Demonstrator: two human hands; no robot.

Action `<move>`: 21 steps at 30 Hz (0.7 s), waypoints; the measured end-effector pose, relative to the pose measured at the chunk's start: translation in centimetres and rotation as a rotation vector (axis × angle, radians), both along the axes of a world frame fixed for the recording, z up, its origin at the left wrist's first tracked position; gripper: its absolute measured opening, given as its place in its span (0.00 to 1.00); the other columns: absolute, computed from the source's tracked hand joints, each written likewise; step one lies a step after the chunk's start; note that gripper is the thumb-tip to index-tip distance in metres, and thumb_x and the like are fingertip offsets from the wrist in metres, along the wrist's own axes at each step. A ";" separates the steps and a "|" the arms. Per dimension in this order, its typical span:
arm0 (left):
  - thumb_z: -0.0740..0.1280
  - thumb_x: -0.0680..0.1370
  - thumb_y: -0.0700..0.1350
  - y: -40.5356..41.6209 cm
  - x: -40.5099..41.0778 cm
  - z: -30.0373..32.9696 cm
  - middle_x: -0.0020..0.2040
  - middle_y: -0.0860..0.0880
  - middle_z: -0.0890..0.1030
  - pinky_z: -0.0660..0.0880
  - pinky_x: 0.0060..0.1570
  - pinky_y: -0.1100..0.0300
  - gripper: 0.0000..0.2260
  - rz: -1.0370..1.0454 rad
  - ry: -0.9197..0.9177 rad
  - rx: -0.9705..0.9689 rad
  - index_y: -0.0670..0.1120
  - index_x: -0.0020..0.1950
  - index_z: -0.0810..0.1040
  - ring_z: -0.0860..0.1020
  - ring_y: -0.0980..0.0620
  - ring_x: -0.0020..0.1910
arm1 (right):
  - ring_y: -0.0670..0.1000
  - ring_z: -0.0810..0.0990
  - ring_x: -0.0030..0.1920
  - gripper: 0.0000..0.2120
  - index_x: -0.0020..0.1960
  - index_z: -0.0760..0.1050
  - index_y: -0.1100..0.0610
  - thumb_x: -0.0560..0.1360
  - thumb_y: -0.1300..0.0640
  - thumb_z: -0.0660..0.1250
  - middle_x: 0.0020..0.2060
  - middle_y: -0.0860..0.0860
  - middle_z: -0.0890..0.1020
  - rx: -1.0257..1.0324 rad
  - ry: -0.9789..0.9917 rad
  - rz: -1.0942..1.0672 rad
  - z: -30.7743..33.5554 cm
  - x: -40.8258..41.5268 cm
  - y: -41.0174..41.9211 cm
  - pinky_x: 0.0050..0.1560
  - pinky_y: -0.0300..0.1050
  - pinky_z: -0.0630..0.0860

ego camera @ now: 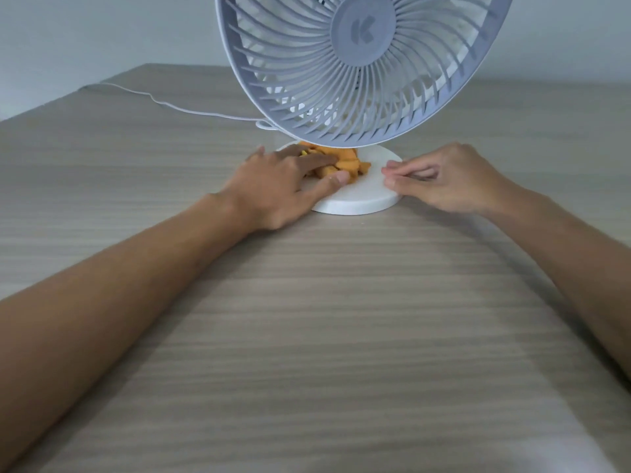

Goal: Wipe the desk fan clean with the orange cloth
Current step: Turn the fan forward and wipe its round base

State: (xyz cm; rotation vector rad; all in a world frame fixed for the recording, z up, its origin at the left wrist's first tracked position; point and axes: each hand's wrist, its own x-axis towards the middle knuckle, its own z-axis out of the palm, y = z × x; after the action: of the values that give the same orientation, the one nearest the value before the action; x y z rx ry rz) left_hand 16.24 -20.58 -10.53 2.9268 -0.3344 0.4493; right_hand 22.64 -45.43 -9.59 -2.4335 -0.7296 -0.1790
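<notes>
Head view shows the left hand (286, 180) pressing the bunched orange cloth (345, 162) flat-fingered onto the white round base (358, 199) of the desk fan (362, 66); fingers are extended, not curled round the fabric. The right hand (447, 177) steadies the base rim at 3 o'clock, fingertips lightly pinched on its edge. Recommended procedure: maintain downward pressure, sweep the cloth in arcs around the stem, and keep the base braced against sliding. The cloth lies under the left fingertips, toward 12 o'clock on the base, directly beneath the tilted grille.
</notes>
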 end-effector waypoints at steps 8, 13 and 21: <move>0.47 0.83 0.54 0.3 3.7 1.5 0.74 0.50 0.69 0.62 0.70 0.50 0.21 0.070 0.177 -0.117 0.55 0.73 0.67 0.66 0.42 0.72 | 0.29 0.79 0.52 0.25 0.53 0.85 0.47 0.60 0.37 0.75 0.52 0.40 0.85 0.011 0.040 0.040 0.3 0.6 -0.3 0.64 0.26 0.67; 0.52 0.70 0.65 2.3 8.8 0.2 0.58 0.51 0.81 0.71 0.65 0.46 0.27 0.066 0.177 -0.250 0.53 0.57 0.79 0.77 0.44 0.61 | 0.30 0.79 0.52 0.28 0.53 0.85 0.47 0.57 0.36 0.74 0.52 0.39 0.85 0.028 0.072 0.047 0.5 0.6 -0.5 0.63 0.25 0.67; 0.45 0.75 0.61 1.4 6.2 0.7 0.65 0.62 0.77 0.61 0.72 0.51 0.22 0.105 0.217 -0.364 0.68 0.54 0.77 0.70 0.53 0.68 | 0.34 0.79 0.57 0.31 0.56 0.84 0.49 0.57 0.34 0.73 0.55 0.42 0.84 0.051 0.048 0.043 -0.1 0.3 -0.6 0.69 0.37 0.70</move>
State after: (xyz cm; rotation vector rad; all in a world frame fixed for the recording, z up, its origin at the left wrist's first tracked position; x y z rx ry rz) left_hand 22.42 -19.21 -9.81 2.6096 -0.0603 0.1777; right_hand 22.94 -45.99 -9.66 -2.3640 -0.7460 -0.1203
